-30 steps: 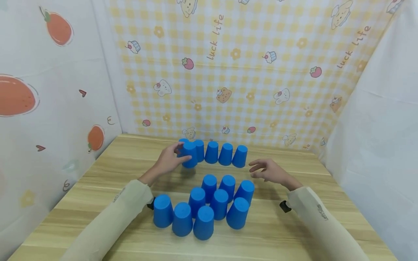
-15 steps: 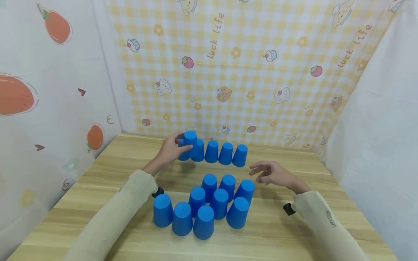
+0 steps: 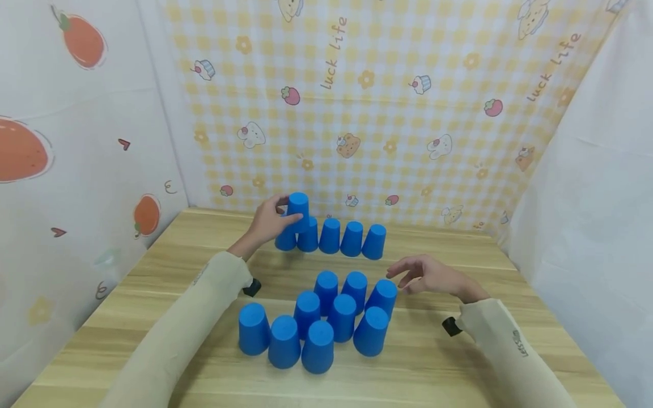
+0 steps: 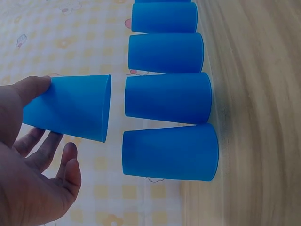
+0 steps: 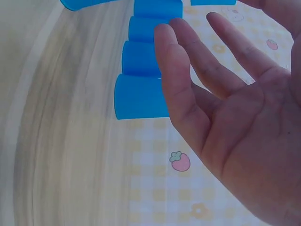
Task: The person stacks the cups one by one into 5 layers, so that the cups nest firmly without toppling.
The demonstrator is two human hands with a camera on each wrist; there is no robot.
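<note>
My left hand (image 3: 270, 222) pinches an upside-down blue cup (image 3: 299, 211) between thumb and fingers, above the left end of a back row of blue cups (image 3: 330, 237). In the left wrist view a narrow gap separates the held cup's rim (image 4: 107, 108) from the bases of the two leftmost row cups. The row cups stand upside down, side by side. To the right of that row, my right hand (image 3: 431, 276) hovers with loosely bent fingers and holds nothing. It is nearest to a blue cup (image 3: 384, 297) in the front group.
Several more upside-down blue cups (image 3: 319, 347) stand in a loose cluster on the front of the wooden table (image 3: 433, 362). A yellow checked cloth (image 3: 388, 119) hangs behind the table, with pale cloths at both sides.
My left hand has lifted its cup from in front of the back row to above its left end. The right hand has shifted slightly, still holding nothing. The other cups stay put.
</note>
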